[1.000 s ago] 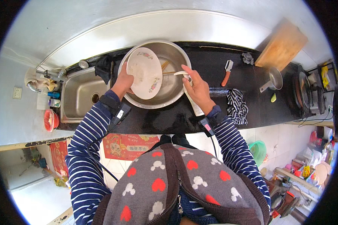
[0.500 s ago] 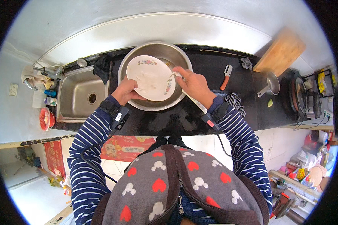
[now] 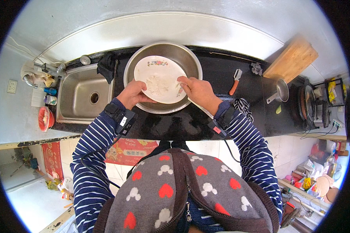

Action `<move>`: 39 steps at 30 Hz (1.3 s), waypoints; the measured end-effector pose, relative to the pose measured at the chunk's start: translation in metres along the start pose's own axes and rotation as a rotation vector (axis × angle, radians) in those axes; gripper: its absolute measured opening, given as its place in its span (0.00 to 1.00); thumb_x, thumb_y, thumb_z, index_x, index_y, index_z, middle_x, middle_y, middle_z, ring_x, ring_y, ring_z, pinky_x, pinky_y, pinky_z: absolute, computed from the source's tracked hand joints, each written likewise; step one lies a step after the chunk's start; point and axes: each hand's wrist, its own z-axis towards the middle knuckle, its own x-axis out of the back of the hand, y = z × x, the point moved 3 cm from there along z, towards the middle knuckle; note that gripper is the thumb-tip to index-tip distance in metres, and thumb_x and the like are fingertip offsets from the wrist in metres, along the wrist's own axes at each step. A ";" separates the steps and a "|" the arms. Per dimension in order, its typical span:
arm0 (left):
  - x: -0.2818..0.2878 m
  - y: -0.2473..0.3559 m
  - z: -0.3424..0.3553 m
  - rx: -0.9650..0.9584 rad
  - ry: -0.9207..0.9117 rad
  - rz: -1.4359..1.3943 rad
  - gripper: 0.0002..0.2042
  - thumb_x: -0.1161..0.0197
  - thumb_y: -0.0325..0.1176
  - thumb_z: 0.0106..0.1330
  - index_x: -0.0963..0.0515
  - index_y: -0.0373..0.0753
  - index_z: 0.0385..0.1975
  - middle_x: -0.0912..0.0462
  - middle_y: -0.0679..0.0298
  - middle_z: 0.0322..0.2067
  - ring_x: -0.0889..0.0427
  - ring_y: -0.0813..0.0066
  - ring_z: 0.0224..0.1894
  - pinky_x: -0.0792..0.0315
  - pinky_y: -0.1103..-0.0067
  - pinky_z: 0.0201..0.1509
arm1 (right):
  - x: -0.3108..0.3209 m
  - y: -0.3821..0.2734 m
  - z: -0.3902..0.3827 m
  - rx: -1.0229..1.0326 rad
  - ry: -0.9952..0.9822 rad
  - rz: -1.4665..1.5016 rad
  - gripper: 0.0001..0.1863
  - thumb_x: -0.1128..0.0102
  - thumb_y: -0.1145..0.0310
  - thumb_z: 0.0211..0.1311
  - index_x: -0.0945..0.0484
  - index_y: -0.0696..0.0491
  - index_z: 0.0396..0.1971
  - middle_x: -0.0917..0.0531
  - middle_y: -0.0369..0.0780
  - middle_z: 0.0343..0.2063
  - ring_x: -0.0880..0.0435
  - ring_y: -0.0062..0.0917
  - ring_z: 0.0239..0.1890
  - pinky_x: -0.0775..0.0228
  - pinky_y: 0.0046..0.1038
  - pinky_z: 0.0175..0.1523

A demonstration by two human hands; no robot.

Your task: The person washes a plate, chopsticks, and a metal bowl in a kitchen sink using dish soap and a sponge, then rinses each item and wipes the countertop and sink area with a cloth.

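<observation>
A shallow white floral-patterned dish point(image 3: 146, 70), its middle streaked with pale residue point(image 3: 158, 84), hangs in my grasp above a round stainless-steel basin point(image 3: 192, 60). My left hand point(image 3: 134, 94) grips the near-left rim, thumb on top, fingers beneath. My right hand point(image 3: 200, 93) is curled at the right rim, closed around a slim pale utensil point(image 3: 201, 110) whose working end I cannot make out; whether those fingers also touch the dish, I cannot tell. The dish looks ceramic: stiff, breakable, of modest weight, probably slick where wet, and best taken by opposite sides of the rim, with fingers supporting the underside.

The basin rests on a glossy black surface point(image 3: 175, 126). To its left, a black cloth point(image 3: 107, 66) drapes beside a steel sink point(image 3: 77, 85); to its right lie an orange-handled peeler point(image 3: 235, 82) and a striped cloth point(image 3: 243, 108). Farther right, a metal dipper point(image 3: 282, 91) sits near a wooden cutting board point(image 3: 293, 60) leaning against the wall.
</observation>
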 end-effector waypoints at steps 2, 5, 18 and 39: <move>0.000 -0.002 0.000 -0.012 -0.009 -0.020 0.33 0.57 0.18 0.58 0.47 0.29 0.69 0.32 0.42 0.63 0.24 0.39 0.60 0.20 0.46 0.54 | -0.002 0.003 -0.001 0.014 -0.034 -0.025 0.13 0.48 0.60 0.72 0.22 0.42 0.52 0.18 0.43 0.25 0.16 0.41 0.28 0.23 0.41 0.33; 0.004 -0.008 0.003 -0.003 -0.019 -0.044 0.33 0.57 0.18 0.58 0.48 0.29 0.69 0.33 0.41 0.63 0.24 0.39 0.60 0.20 0.45 0.55 | -0.006 0.009 -0.004 0.023 -0.073 -0.051 0.13 0.48 0.60 0.73 0.21 0.42 0.52 0.18 0.43 0.25 0.16 0.40 0.27 0.23 0.40 0.32; 0.016 -0.025 0.003 0.059 -0.055 -0.160 0.37 0.53 0.17 0.54 0.51 0.26 0.69 0.37 0.39 0.65 0.30 0.34 0.64 0.25 0.42 0.60 | 0.011 0.015 -0.005 -0.109 -0.011 0.051 0.13 0.48 0.60 0.73 0.20 0.38 0.52 0.15 0.43 0.29 0.14 0.40 0.31 0.22 0.39 0.34; 0.008 -0.040 0.005 0.130 -0.063 -0.228 0.35 0.57 0.18 0.57 0.49 0.30 0.70 0.35 0.41 0.65 0.28 0.36 0.63 0.24 0.44 0.59 | -0.009 0.025 -0.005 -0.117 -0.104 0.084 0.09 0.47 0.63 0.70 0.20 0.43 0.44 0.16 0.47 0.25 0.15 0.44 0.29 0.24 0.45 0.34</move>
